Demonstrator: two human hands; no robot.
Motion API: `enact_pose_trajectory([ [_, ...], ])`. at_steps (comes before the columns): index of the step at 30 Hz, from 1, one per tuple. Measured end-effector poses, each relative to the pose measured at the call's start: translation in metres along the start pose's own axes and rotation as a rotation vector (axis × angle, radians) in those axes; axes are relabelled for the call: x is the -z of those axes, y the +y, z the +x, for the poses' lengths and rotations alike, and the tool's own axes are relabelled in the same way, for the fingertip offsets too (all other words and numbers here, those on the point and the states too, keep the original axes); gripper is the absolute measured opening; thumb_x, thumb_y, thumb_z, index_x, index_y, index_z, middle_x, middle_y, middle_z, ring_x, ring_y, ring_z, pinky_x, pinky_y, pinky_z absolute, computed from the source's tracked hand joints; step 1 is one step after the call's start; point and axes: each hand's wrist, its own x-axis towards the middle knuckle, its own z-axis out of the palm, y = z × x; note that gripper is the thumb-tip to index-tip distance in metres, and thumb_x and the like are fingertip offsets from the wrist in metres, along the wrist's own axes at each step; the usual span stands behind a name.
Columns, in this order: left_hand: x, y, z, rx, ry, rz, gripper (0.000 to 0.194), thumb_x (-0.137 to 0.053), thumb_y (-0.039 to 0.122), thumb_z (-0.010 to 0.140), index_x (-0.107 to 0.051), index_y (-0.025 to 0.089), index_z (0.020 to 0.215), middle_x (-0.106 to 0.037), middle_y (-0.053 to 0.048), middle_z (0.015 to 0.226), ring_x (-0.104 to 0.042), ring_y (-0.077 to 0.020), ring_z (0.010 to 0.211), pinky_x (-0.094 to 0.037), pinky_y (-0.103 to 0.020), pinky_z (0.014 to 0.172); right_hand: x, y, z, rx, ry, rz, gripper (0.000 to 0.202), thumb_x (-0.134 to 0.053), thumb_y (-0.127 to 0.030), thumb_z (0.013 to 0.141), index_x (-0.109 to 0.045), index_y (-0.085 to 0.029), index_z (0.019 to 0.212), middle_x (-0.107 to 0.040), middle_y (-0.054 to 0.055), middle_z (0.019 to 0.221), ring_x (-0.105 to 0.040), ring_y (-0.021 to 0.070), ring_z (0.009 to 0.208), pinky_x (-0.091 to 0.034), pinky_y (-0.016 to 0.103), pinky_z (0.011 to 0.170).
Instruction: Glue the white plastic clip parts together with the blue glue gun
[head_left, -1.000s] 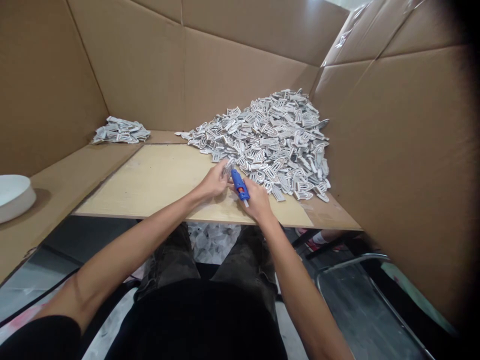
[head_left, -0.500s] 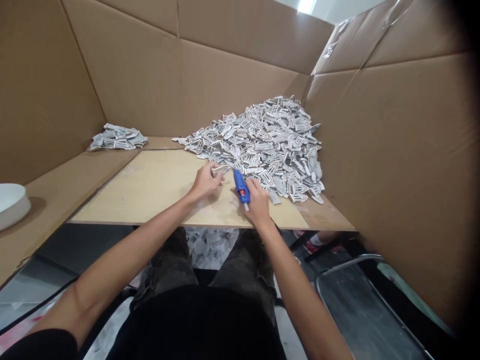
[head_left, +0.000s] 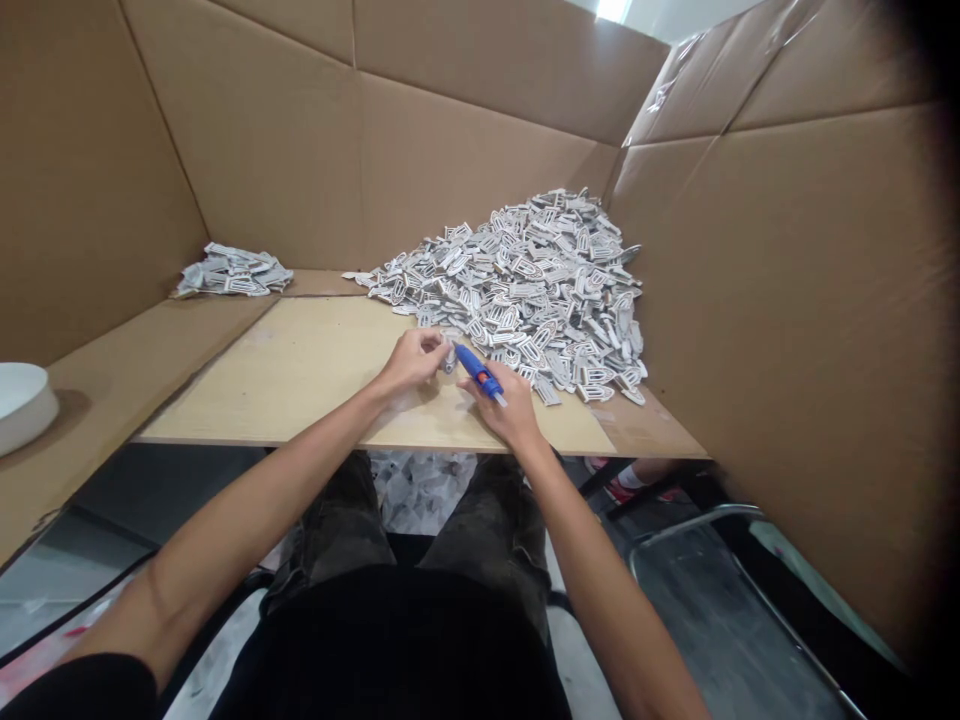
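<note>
My left hand (head_left: 415, 360) pinches a small pale slotted piece (head_left: 450, 354) above the board, its details partly covered by my fingers. In my right hand (head_left: 510, 402) is a blue glue gun (head_left: 480, 370) with an orange-red part and a whitish stick at its rear end. Its nozzle points forward and left, close to the piece; whether the two touch I cannot tell. Just beyond both hands lies a big heap of grey-white slotted pieces (head_left: 525, 280), many with one rounded end.
A smaller stack of pale pieces (head_left: 236, 270) lies at the back left. A white bowl (head_left: 22, 410) stands at the left edge. Cardboard walls (head_left: 480, 140) enclose the board (head_left: 300, 370). A metal-framed chair (head_left: 720, 600) is at the lower right.
The glue gun has swung so its nozzle now points more to the left, at the pale piece. My left hand has turned the piece more upright.
</note>
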Motion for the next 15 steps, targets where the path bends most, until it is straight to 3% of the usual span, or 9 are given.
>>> enact_pose_trajectory([
  [15,0.0004,-0.0013,-0.0015,-0.081,-0.041,0.029,0.03,-0.072,0.035,0.089,-0.061,0.018,0.066,-0.059,-0.001,0.056,-0.054,-0.0123,0.053,-0.041,-0.024,0.053,-0.0022,0.0007,0.0006,0.002,-0.006,-0.006,0.045,-0.056,-0.061,0.105,-0.048,-0.026,0.078,-0.062,0.003,0.075,-0.059,0.0221,0.073,-0.041,0.031,0.07],
])
